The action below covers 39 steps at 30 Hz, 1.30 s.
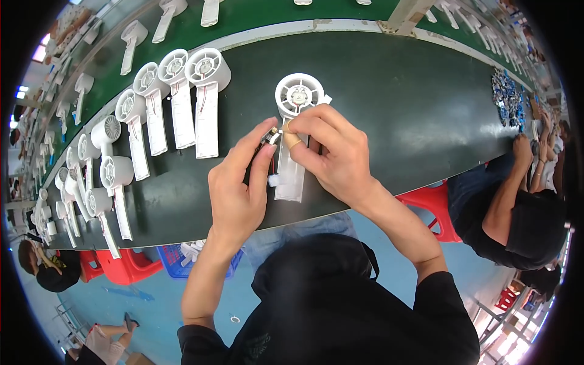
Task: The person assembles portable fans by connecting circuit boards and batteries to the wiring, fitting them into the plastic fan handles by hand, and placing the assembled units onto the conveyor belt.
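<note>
A white handheld fan housing [293,182] lies on the dark green table in front of me, its round head away from me and its handle shell open. Over the handle, my left hand [237,191] pinches a small dark part [266,143], apparently a circuit board, between thumb and fingertips. My right hand [336,153], with beige coverings on the thumb and index fingertips, pinches a small white plug [280,131] at that part's edge. Whether the plug is seated cannot be made out. A red wire and a white piece [274,180] show beneath my left hand.
Several white fan housings [207,125] stand in a curved row on the left of the table [389,115]. Behind it runs a green conveyor [255,15] carrying more. Blue parts [508,100] are heaped far right, near a co-worker [517,213]. A blue basket [176,261] sits below the table edge.
</note>
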Each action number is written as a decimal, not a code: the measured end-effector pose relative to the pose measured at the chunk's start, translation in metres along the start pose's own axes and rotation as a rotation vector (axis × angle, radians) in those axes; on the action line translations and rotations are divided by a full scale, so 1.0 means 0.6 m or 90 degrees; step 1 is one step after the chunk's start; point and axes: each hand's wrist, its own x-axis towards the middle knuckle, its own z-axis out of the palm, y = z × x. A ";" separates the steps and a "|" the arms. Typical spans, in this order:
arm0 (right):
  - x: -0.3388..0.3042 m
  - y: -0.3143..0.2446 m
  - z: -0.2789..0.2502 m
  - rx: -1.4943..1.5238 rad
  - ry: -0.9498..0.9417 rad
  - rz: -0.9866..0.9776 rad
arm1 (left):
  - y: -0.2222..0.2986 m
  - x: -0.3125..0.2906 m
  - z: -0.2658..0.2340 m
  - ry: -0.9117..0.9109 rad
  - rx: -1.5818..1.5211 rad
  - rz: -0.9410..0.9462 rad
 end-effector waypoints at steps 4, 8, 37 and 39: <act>0.001 0.000 0.002 0.009 0.005 0.006 | -0.024 0.006 0.010 0.071 0.018 0.158; 0.000 0.001 0.003 0.007 0.010 0.010 | -0.014 0.001 0.011 0.039 -0.020 0.080; 0.004 0.022 -0.004 -0.001 -0.037 -0.099 | -0.031 0.006 0.006 -0.012 -0.069 0.094; 0.008 0.025 -0.010 -0.001 -0.058 -0.102 | -0.029 0.008 0.003 -0.025 -0.079 0.075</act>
